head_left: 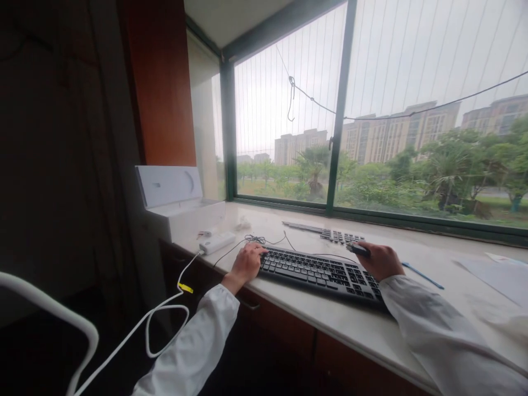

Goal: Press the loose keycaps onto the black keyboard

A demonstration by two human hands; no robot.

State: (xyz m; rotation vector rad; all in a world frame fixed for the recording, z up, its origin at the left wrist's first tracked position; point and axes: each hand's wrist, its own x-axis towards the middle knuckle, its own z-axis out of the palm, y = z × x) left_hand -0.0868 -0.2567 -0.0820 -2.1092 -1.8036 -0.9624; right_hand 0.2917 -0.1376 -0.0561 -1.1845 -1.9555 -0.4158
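Note:
A black computer keyboard (305,269) lies along the front of the windowsill counter, with dark gaps among its keys. At its left end, my left hand (247,260) has its fingers closed on the edge. My right hand (381,259) is closed around a small black tool (358,249) above the back right part of the keyboard; its exact kind does not show. Behind the keyboard lie rows of loose black keycaps (341,237). A long dark strip (303,226) extends to the left of them.
An open white box (185,217) stands at the left end of the counter (289,322). Near it are a white power strip (217,242) and a coiled black cable (256,239). A blue stick (424,276) and papers (495,275) lie right. A white cord (160,308) hangs left.

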